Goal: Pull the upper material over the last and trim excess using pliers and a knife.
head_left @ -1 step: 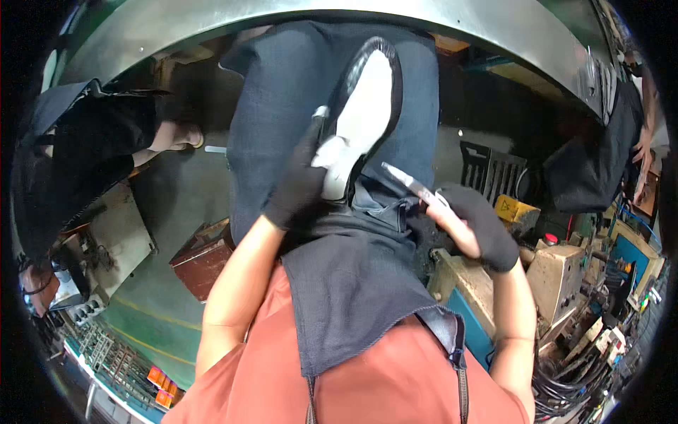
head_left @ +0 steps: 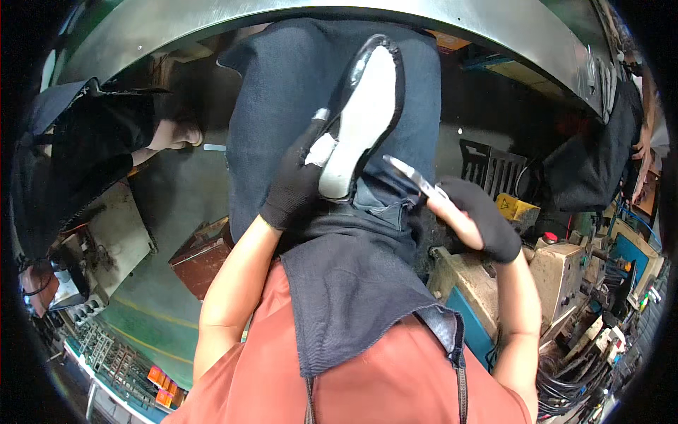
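Note:
A black shoe [head_left: 366, 99] lies on my lap with its white underside up and its toe pointing away from me. My left hand [head_left: 291, 185], in a black glove with white-wrapped fingertips, is closed round the shoe's left side near the heel. Over the apron's right side, my right hand [head_left: 482, 218] grips a slim tool [head_left: 413, 175] with a pale, shiny end. That end points toward the shoe and stays apart from it. Most of the tool's handle is hidden in my fingers, and its exact kind cannot be made out.
A metal bench edge [head_left: 332, 13] curves across the far side. Left of my legs is a brown box [head_left: 205, 258]; farther left sits a person in dark clothes [head_left: 92, 148]. At right stand a machine [head_left: 556, 275] with a red knob and a black plastic chair or crate [head_left: 492, 169].
My left thumb has shifted slightly left, off the white underside toward its edge. The tool in my right hand has moved a little upward.

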A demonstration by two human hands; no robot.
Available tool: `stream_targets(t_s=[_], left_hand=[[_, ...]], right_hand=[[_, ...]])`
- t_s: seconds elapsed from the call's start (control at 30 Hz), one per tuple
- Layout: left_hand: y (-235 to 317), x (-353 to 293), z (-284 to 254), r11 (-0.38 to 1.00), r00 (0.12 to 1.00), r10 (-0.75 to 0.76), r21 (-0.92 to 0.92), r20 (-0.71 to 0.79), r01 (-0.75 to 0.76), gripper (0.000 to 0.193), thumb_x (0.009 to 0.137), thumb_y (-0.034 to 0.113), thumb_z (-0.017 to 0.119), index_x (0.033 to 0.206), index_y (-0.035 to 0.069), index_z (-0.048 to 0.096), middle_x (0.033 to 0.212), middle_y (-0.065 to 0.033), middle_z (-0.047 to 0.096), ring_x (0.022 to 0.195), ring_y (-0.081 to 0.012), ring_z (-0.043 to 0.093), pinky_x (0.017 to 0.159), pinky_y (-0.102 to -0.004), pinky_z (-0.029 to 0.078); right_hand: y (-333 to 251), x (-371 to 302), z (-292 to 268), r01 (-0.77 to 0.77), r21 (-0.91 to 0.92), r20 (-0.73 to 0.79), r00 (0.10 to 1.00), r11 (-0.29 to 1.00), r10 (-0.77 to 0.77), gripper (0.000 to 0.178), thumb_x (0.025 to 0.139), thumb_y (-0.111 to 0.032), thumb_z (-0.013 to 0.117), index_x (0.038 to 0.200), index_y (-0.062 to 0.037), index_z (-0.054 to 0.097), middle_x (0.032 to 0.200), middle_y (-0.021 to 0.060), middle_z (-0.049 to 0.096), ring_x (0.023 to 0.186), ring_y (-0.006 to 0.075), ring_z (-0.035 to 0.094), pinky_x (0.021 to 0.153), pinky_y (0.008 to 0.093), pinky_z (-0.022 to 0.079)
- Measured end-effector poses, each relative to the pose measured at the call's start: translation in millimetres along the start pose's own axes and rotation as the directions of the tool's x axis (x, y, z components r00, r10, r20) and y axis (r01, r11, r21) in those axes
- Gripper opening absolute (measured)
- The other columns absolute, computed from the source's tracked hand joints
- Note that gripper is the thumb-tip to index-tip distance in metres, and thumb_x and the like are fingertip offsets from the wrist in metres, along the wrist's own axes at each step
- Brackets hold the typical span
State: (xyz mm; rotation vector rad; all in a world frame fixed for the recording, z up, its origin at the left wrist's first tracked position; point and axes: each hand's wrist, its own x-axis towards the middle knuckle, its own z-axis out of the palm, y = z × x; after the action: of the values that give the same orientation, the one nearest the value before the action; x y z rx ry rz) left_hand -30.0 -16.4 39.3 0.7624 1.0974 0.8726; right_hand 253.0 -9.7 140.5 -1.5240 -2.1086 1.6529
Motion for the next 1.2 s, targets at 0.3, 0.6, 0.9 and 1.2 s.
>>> stream_targets(t_s=[0.3, 0.6, 0.9, 1.2], left_hand=[[-33, -6, 14, 0.92, 0.987, 0.162, 0.364, -0.007, -0.148, 0.091, 0.082, 0.013, 0.073, 0.151, -0.008, 0.017, 0.154, -0.0254, 0.03, 0.144, -0.0287, 0.03, 0.118, -0.0364, 0.023], [-42, 26, 6, 0.685, 0.845, 0.534, 0.601, -0.031, -0.411, 0.07, 0.099, 0.024, 0.053, 0.15, -0.006, 0.017, 0.153, -0.0249, 0.027, 0.143, -0.0324, 0.03, 0.116, -0.0377, 0.025], [-46, 48, 7, 0.526, 0.754, 0.652, 0.766, -0.085, -0.369, 0.085, 0.092, 0.032, 0.062, 0.147, -0.013, 0.015, 0.148, -0.0384, 0.026, 0.138, -0.0497, 0.031, 0.114, -0.0483, 0.027], [-3, 37, -26, 0.962, 0.985, 0.166, 0.214, 0.042, -0.171, 0.059, 0.101, 0.021, 0.048, 0.15, -0.004, 0.024, 0.143, -0.0238, 0.043, 0.133, -0.0309, 0.043, 0.11, -0.0363, 0.035]], right_hand=[[-39, 63, 17, 0.057, -0.712, 0.017, 0.998, 0.7, -0.064, 0.046, 0.096, -0.044, 0.051, 0.079, -0.0054, 0.07, 0.072, 0.0187, 0.067, 0.068, 0.0353, 0.068, 0.063, 0.044, 0.054], [14, 93, 1, 0.368, -0.596, 0.079, 0.911, 0.713, -0.405, 0.042, 0.095, -0.048, 0.054, 0.086, -0.0074, 0.064, 0.072, 0.0138, 0.066, 0.068, 0.0314, 0.067, 0.059, 0.0395, 0.053], [-56, 75, -56, 0.271, -0.774, 0.289, 0.955, 0.572, -0.061, 0.041, 0.098, -0.04, 0.052, 0.079, -0.0047, 0.062, 0.075, 0.0158, 0.061, 0.072, 0.0374, 0.063, 0.066, 0.0445, 0.051], [-37, 68, 30, 0.533, -0.267, 0.259, 0.842, 0.803, -0.473, 0.031, 0.09, -0.032, 0.059, 0.084, -0.0021, 0.065, 0.078, 0.0194, 0.066, 0.075, 0.0371, 0.066, 0.069, 0.0469, 0.053]])
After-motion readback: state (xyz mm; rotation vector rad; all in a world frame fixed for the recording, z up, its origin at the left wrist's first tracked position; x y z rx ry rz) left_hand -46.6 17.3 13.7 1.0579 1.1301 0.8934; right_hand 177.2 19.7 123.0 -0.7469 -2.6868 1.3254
